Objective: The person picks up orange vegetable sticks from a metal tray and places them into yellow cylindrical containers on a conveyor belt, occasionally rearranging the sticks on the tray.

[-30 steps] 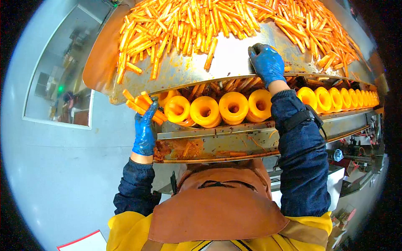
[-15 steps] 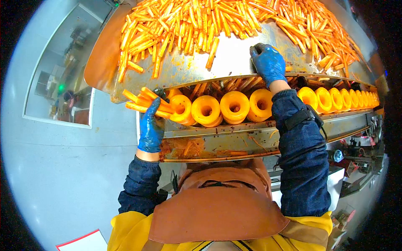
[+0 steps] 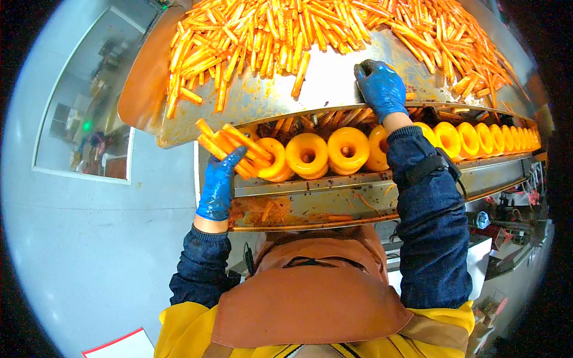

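My left hand (image 3: 218, 185), in a blue glove, is closed around a bunch of orange sticks (image 3: 222, 142). Their right ends overlap the mouth of the leftmost orange funnel-mouthed cup (image 3: 276, 170) in this view. Further right, my gloved right hand (image 3: 382, 89) rests closed on the metal tray (image 3: 334, 80), near its front edge. A small orange bit shows beside its knuckles, but I cannot tell what the fingers hold. Loose orange sticks (image 3: 268, 39) lie heaped on the tray beyond both hands.
More orange cups (image 3: 468, 139) stand in a row along the tray's front edge, curving away right. A metal ledge (image 3: 310, 203) with scraps runs nearer me. Darker sticks lie in the gap behind the cups. A windowed wall (image 3: 77, 227) is at left.
The bunch in my left hand has tilted and moved slightly right, its tips now pointing more up-left. The cups have shifted along their row. My right hand has hardly moved.
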`<act>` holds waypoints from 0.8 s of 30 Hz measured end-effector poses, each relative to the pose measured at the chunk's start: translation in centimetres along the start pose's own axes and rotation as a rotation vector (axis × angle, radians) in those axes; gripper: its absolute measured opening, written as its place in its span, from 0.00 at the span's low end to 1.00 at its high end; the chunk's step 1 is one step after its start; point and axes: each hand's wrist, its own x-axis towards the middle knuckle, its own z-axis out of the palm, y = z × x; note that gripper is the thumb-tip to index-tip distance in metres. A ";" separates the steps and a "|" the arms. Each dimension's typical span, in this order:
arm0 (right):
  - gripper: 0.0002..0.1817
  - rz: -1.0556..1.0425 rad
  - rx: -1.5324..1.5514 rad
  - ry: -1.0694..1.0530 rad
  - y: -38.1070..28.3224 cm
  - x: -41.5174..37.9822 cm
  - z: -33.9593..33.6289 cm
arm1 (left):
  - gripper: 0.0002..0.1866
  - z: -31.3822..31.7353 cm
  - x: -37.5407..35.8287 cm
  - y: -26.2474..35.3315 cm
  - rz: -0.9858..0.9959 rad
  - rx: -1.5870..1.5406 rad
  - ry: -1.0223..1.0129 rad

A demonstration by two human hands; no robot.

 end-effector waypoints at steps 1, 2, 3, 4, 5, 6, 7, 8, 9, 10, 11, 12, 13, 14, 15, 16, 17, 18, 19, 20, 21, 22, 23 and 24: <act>0.18 -0.012 0.007 0.025 0.0 0.0 0.1 | 0.20 0.1 -0.2 0.2 0.000 0.000 0.000; 0.18 -0.012 0.007 0.025 0.0 -0.1 0.0 | 0.18 0.2 -0.3 0.3 0.032 0.119 -0.021; 0.18 -0.005 0.007 0.018 -0.1 -0.1 -0.1 | 0.16 0.3 -0.4 0.3 0.062 0.239 -0.042; 0.18 0.002 0.007 0.011 -0.2 -0.1 -0.2 | 0.15 0.7 -0.5 0.1 0.131 0.145 -0.028; 0.18 0.004 0.007 0.011 -0.3 -0.1 -0.3 | 0.15 1.1 -0.6 0.1 0.130 0.146 -0.029; 0.18 0.005 0.001 0.005 -0.3 -0.1 -0.3 | 0.15 1.4 -0.7 0.3 0.177 0.054 0.024; 0.18 0.006 -0.005 -0.002 -0.3 -0.1 -0.3 | 0.15 1.6 -0.7 0.4 0.224 -0.039 0.079; 0.18 0.007 -0.006 -0.004 -0.2 -0.1 -0.2 | 0.15 1.4 -0.6 0.6 0.192 -0.023 0.071; 0.18 0.000 -0.008 0.003 -0.1 0.0 -0.1 | 0.15 1.5 -0.5 0.6 0.192 -0.023 0.072; 0.18 -0.008 -0.009 0.009 -0.1 0.1 0.0 | 0.16 1.8 -0.5 0.6 0.177 0.001 0.061; 0.18 -0.010 -0.007 0.008 -0.1 0.0 0.1 | 0.16 1.9 -0.5 0.6 0.162 0.027 0.049; 0.18 -0.011 0.008 0.027 -0.1 -0.1 0.1 | 0.18 1.7 -0.2 0.4 0.144 0.060 0.031; 0.18 -0.012 0.024 0.045 -0.1 -0.2 0.0 | 0.18 1.8 0.0 0.2 0.144 0.061 0.031; 0.18 -0.012 0.024 0.046 -0.2 -0.1 -0.1 | 0.19 2.1 0.1 -0.1 0.171 -0.020 0.064; 0.18 0.017 -0.003 -0.012 -0.4 -0.1 -0.4 | 0.20 2.3 0.3 -0.2 0.197 -0.101 0.097; 0.18 0.044 -0.030 -0.071 -0.5 0.0 -0.6 | 0.21 2.0 1.2 -0.8 0.237 -0.253 0.048; 0.18 0.045 -0.030 -0.070 -0.5 0.0 -0.7 | 0.21 1.6 1.7 -1.3 0.237 -0.253 0.048; 0.18 0.045 -0.036 -0.079 -0.6 0.0 -0.7 | 0.21 1.0 2.1 -1.6 0.222 -0.303 -0.002; 0.18 0.046 -0.041 -0.087 -0.6 0.0 -0.8 | 0.21 0.2 2.5 -2.1 0.207 -0.352 -0.052; 0.18 0.048 -0.041 -0.087 -0.6 0.1 -0.8 | 0.22 -0.7 2.8 -2.6 0.150 -0.301 -0.088; 0.18 0.044 -0.041 -0.088 -0.7 0.1 -0.9 | 0.22 -0.3 2.4 -2.2 0.149 -0.300 -0.089; 0.18 0.040 -0.041 -0.090 -0.6 0.0 -0.9 | 0.23 0.5 1.7 -1.4 0.111 -0.269 -0.109; 0.18 0.042 -0.040 -0.091 -0.5 0.0 -0.6 | 0.23 1.0 1.1 -0.7 0.073 -0.239 -0.128; 0.18 0.029 -0.034 -0.072 -0.4 0.1 -0.5 | 0.24 1.2 0.5 -0.6 0.095 -0.266 -0.150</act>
